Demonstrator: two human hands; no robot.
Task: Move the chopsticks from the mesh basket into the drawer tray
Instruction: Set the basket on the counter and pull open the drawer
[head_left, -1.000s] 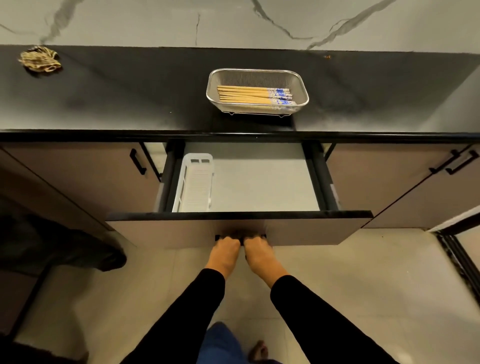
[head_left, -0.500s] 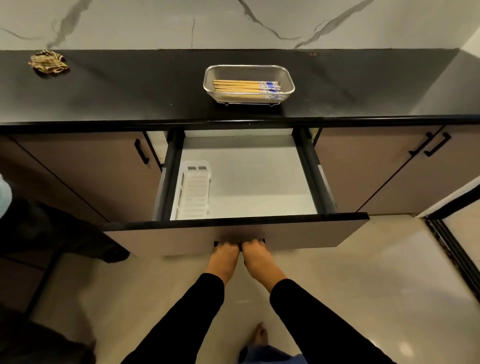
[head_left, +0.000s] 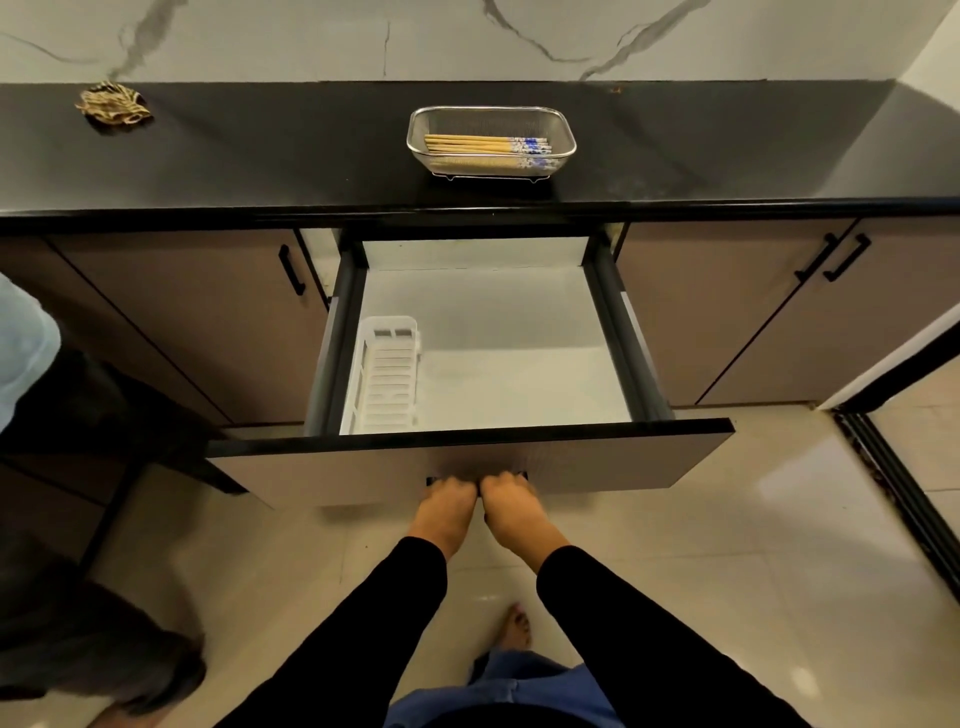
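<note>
Fingers of both hands curl over the black handle (head_left: 478, 476) on the drawer front (head_left: 623, 462): the left hand (head_left: 445, 506) and right hand (head_left: 511, 506) sit side by side, knuckles touching, fingertips hidden behind the bar, so both appear clamped on it. Compared with the views half a second and one second earlier, the drawer (head_left: 608, 332) has slid further out from under the black countertop (head_left: 260, 156); its pale floor and back wall are now exposed almost in full, where previously only the front portion showed. A white slotted tray (head_left: 387, 379) lies along the drawer's left wall, lengthwise front to back, and holds nothing. The chopsticks (head_left: 485, 145), wooden with blue-patterned ends, remain bundled in the steel mesh basket (head_left: 563, 130), which stands on the countertop directly behind the drawer opening; none has been moved. A crumpled patterned cloth (head_left: 114, 105) rests at the far left of the countertop, well apart from the basket. Judged from this layout, the opening step is nearly complete: the tray is now reachable from above, and the next move calls for releasing the handle and reaching up to the basket.
</note>
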